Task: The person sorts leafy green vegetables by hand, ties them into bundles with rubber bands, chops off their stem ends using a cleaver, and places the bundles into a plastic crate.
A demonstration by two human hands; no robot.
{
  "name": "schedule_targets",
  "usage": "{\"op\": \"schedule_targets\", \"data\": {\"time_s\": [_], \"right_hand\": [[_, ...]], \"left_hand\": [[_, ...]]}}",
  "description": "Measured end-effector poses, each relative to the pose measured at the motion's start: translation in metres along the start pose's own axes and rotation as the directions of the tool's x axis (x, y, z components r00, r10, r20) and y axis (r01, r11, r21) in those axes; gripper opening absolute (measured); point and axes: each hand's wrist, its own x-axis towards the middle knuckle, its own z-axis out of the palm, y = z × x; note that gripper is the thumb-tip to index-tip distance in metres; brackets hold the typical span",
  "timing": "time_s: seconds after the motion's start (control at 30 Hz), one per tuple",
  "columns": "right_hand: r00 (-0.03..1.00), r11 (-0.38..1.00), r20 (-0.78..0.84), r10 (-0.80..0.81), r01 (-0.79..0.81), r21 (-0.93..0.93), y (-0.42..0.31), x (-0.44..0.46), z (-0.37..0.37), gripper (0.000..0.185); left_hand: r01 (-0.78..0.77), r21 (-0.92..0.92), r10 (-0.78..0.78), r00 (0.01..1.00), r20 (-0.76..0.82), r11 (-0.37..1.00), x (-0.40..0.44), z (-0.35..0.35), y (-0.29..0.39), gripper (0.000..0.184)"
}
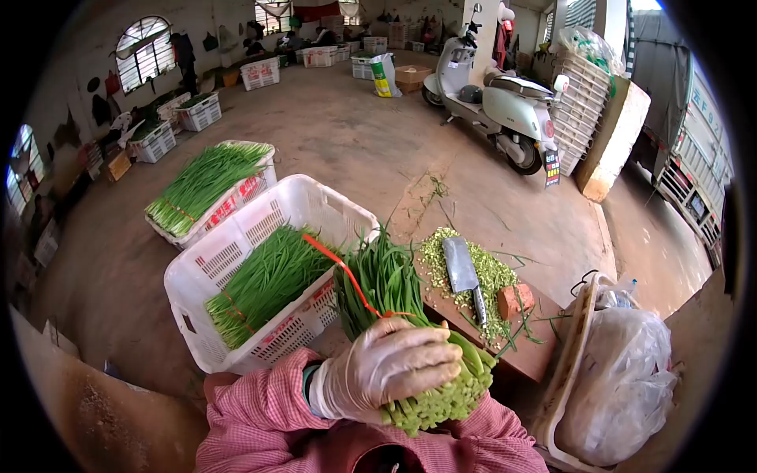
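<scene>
My left hand (pixel 390 370), in a pale translucent glove, is closed over the top of a thick bunch of garlic chives (pixel 386 276). The pale green cut ends of the bunch face me, and its dark leaves point away. A red tie (pixel 347 276) loops round the stems, with its loose end sticking out to the upper left. My right sleeve (pixel 489 441) reaches under the bunch, which hides my right hand. Beside the bunch, a cleaver (pixel 461 272) lies on chopped stem bits (pixel 493 272) atop a low board (pixel 532 355).
Left of me stands a white crate (pixel 185 288) with tied chives in it; another full crate (pixel 256 185) is behind. A reddish block (pixel 515 300) sits on the board. To my right is a basket (pixel 572 355) with plastic bags (pixel 619 382). A scooter (pixel 505 98) stands farther off.
</scene>
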Motion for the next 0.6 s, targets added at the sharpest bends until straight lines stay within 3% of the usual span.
{"op": "schedule_targets", "data": {"time_s": [0.03, 0.07, 0.1, 0.17, 0.2, 0.23, 0.27, 0.3, 0.33, 0.37, 0.43, 0.5, 0.57, 0.6], "right_hand": [[0.977, 0.992, 0.171, 0.125, -0.117, -0.052, -0.006, 0.016, -0.015, 0.068], [0.955, 0.974, 0.207, 0.214, -0.194, -0.115, -0.006, 0.019, -0.014, 0.063], [0.923, 0.948, 0.24, 0.302, -0.262, -0.183, -0.007, 0.023, -0.012, 0.059], [0.975, 0.824, 0.126, 0.184, -0.083, -0.56, -0.011, 0.029, -0.007, 0.057], [0.979, 0.754, 0.153, 0.131, 0.002, -0.656, -0.011, 0.034, -0.001, 0.056], [0.977, 0.69, 0.19, 0.102, 0.068, -0.721, -0.012, 0.037, 0.004, 0.056], [0.972, 0.67, 0.183, 0.147, 0.038, -0.741, -0.01, 0.04, 0.013, 0.056], [0.967, 0.648, 0.162, 0.198, -0.005, -0.762, -0.007, 0.045, 0.022, 0.056], [0.937, 0.645, 0.177, 0.3, -0.063, -0.762, -0.001, 0.054, 0.027, 0.055], [0.925, 0.619, 0.153, 0.349, -0.105, -0.778, 0.01, 0.064, 0.032, 0.055], [0.921, 0.578, 0.095, 0.378, -0.155, -0.801, 0.042, 0.088, 0.034, 0.052], [0.937, 0.567, -0.032, 0.347, -0.237, -0.789, 0.077, 0.098, 0.036, 0.053], [0.95, 0.43, 0.065, 0.306, -0.077, -0.899, 0.057, 0.119, 0.02, 0.055], [0.969, 0.342, 0.106, 0.224, 0.024, -0.94, 0.042, 0.097, 0.051, 0.06]], "left_hand": [[-0.091, 0.145, 0.082, 0.994, 0.066, 0.985, -0.011, 0.006, 0.022, 0.04], [-0.12, 0.346, 0.08, 0.989, 0.127, 0.931, -0.028, 0.014, 0.041, 0.034], [-0.072, 0.311, 0.017, 0.984, 0.178, 0.948, -0.051, 0.018, 0.053, 0.043], [-0.029, 0.465, 0.014, 0.999, 0.036, 0.885, -0.104, 0.017, 0.058, 0.066], [0.236, 0.348, -0.23, 0.971, -0.059, 0.907, -0.131, 0.011, 0.064, 0.078], [0.481, 0.204, -0.467, 0.876, -0.118, 0.852, -0.156, 0.003, 0.068, 0.091], [0.662, -0.269, -0.706, 0.699, -0.113, 0.699, -0.181, 0.0, 0.056, 0.094], [0.654, -0.675, -0.877, 0.48, 0.022, 0.342, -0.207, 0.007, 0.043, 0.098], [0.386, -0.919, -0.853, 0.504, 0.135, 0.083, -0.224, 0.017, 0.021, 0.093], [0.055, -0.976, -0.8, 0.563, 0.206, -0.213, -0.227, 0.017, -0.002, 0.089], [-0.257, -0.956, -0.896, 0.444, 0.015, -0.143, -0.177, 0.01, -0.019, 0.075], [-0.393, -0.918, -0.943, 0.323, -0.086, -0.051, -0.173, 0.012, -0.031, 0.074], [-0.447, -0.895, -0.96, 0.244, -0.134, 0.011, -0.192, 0.017, -0.038, 0.073], [-0.455, -0.89, -0.964, 0.219, -0.151, 0.037, -0.207, 0.018, -0.04, 0.073]]}}
